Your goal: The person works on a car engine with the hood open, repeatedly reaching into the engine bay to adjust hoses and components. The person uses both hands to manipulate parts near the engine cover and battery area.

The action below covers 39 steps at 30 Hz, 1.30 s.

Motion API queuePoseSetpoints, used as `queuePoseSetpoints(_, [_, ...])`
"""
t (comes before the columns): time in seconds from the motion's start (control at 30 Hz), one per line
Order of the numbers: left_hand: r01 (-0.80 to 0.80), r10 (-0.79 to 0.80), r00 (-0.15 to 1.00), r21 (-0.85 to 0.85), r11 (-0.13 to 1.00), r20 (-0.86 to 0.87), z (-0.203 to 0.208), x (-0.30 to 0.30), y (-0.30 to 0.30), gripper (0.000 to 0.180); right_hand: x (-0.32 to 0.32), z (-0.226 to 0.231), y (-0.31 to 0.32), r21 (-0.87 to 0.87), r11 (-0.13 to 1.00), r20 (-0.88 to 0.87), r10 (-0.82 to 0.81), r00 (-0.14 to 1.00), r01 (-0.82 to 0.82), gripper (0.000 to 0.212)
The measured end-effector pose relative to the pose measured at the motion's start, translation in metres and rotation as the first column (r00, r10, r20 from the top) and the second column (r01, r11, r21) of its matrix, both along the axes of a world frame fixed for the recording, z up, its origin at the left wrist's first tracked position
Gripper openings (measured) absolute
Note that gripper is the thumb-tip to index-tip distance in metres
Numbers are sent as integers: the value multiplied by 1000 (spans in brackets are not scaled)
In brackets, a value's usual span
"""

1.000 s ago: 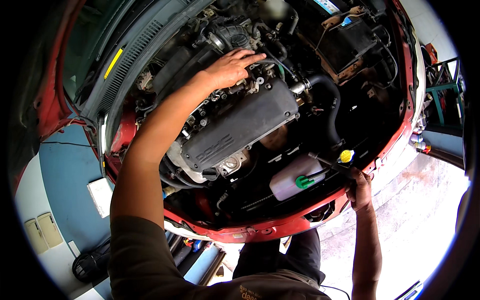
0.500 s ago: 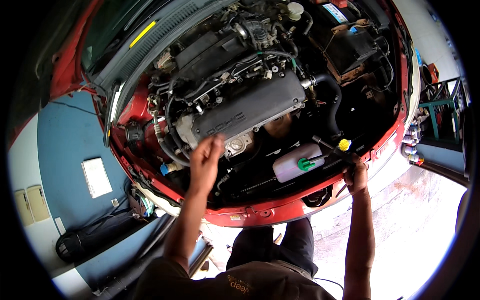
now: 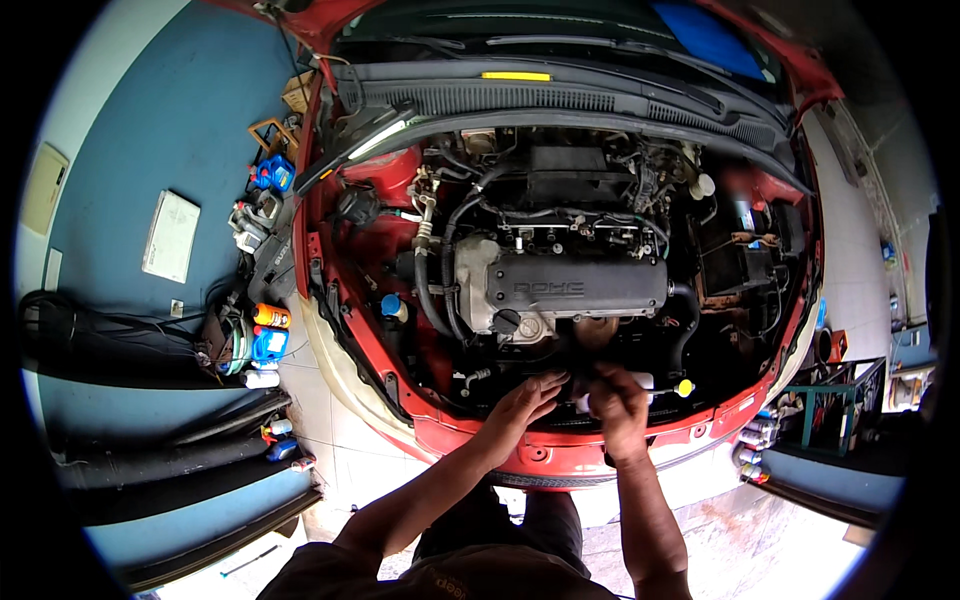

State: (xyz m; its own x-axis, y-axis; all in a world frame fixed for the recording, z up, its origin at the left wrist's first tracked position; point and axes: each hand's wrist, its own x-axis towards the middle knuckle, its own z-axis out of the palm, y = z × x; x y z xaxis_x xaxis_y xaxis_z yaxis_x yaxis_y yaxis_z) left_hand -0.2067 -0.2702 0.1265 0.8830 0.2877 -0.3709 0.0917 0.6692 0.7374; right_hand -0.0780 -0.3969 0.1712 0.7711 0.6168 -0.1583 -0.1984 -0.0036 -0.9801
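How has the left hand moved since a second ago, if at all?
Yes: the left hand has come toward the person, from the far side of the black engine cover to its near side.

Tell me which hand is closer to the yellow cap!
Right. The right hand is to the left of the yellow cap, apart from it; the left hand is farther left.

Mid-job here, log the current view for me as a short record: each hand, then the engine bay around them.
Left hand: outstretched; contact with anything unclear
Right hand: blurred, curled; grip unclear
Behind right hand: pale reservoir, partly hidden
Right of reservoir: yellow cap
Beyond hands: black engine cover
Bay's left side: blue cap
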Motion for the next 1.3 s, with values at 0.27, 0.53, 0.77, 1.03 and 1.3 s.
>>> queuePoseSetpoints(0.27, [-447,429,891,124,886,149,69,2,94,37,-22,42,73,-224,952,732,305,609,-208,50])
queuePoseSetpoints(0.53, [63,79,997,771,-633,-17,133,140,351,46,62,-200,-146,-778,-3,609,242,755,628,55])
queuePoseSetpoints(0.77, [429,332,900,442,-788,-283,133,207,480,40,52,-229,-158,-747,22,665,13,747,664,46])
queuePoseSetpoints(1.03, [290,294,955,359,-887,-45,110,253,521,40,48,-237,-172,-771,29,637,61,769,636,44])
queuePoseSetpoints(1.3, [377,379,924,286,-881,-49,109,274,520,39,50,-227,-166,-700,60,714,50,698,712,49])
